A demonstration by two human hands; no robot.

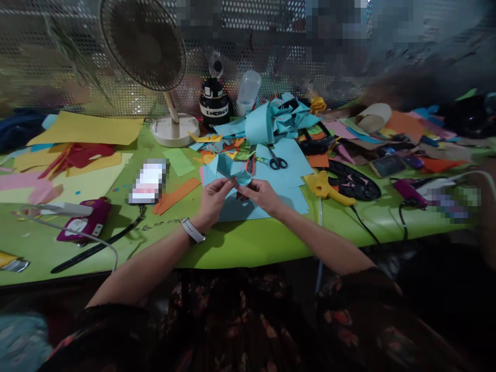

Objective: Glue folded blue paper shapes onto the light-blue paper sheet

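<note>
Both my hands meet over a green table [240, 243], pinching a small folded piece of light blue paper [232, 170]. My left hand [213, 199], with a white watch on its wrist, grips the piece's left side with curled fingers. My right hand [260, 194] holds the right end between thumb and fingers. Under the hands lies a flat light blue sheet [287, 194]. Black-handled scissors [277, 162] rest just beyond the hands on more blue paper.
A desk fan [149, 46] and a black "ENERGY" bottle [213, 106] stand at the back. A yellow glue gun [327, 188] lies to the right, a phone [148, 182] and purple device [87, 221] to the left. Coloured paper scraps and cables cover much of the table.
</note>
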